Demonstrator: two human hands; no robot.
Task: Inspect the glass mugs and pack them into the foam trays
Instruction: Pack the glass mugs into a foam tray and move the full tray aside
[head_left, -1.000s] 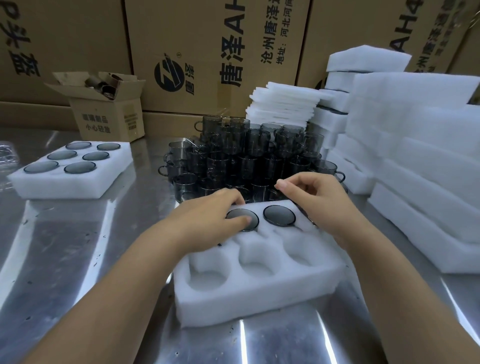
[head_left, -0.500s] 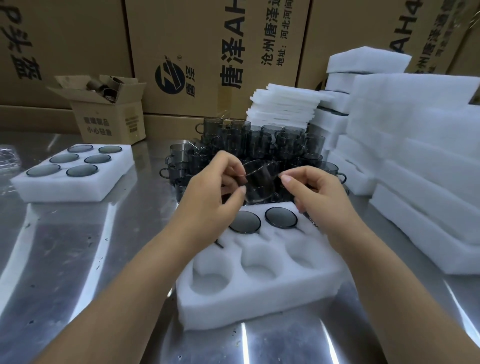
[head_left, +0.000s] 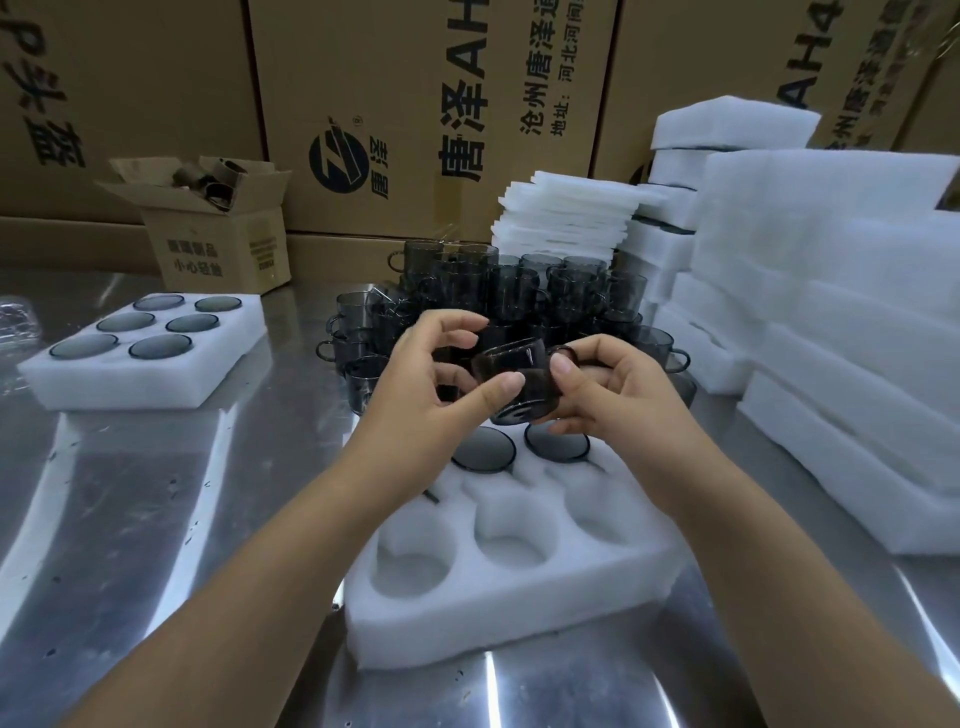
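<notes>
My left grip and right grip both pinch one dark glass mug, tipped on its side in the air above the foam tray, I think so I can check it before it goes in a hole.

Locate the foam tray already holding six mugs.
Head view: the full tray lies far left on the table, just before the small open carton, left of the loose mugs.
</notes>
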